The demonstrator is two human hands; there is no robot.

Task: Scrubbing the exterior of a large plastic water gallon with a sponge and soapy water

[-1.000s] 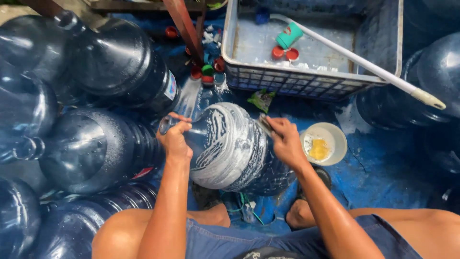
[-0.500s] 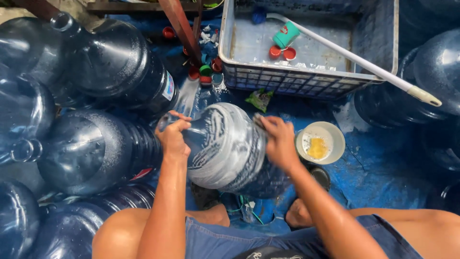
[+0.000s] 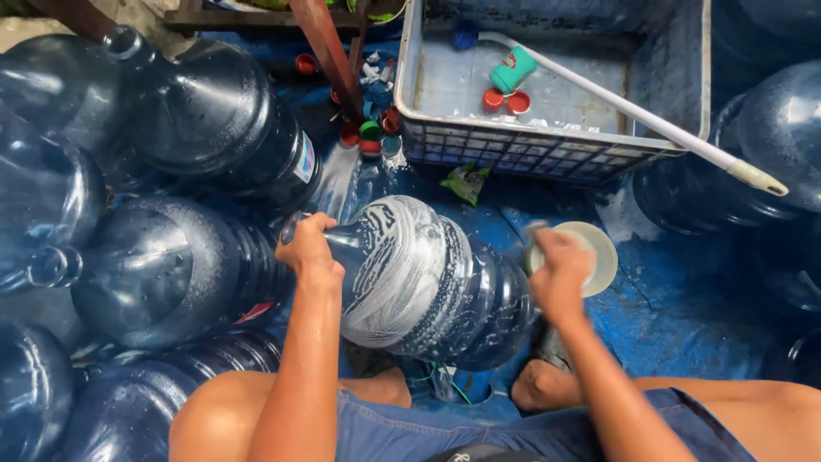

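Blue jug: translucent round water jug [image 3: 428, 282] lying on its side between the knees, coated in white soapy lather.
Left hand [image 3: 308, 248]: grip closed round the jug's narrow neck.
Right hand [image 3: 560, 269]: fingers curled over a shallow white bowl [image 3: 599, 257]; contents hidden.
Behind: white plastic lattice crate [image 3: 547, 150].

A soapy blue water jug [image 3: 428, 278] is gripped at the neck by the left hand [image 3: 308, 248], while the right hand [image 3: 558, 267] is dipped over a small white bowl [image 3: 599, 252].
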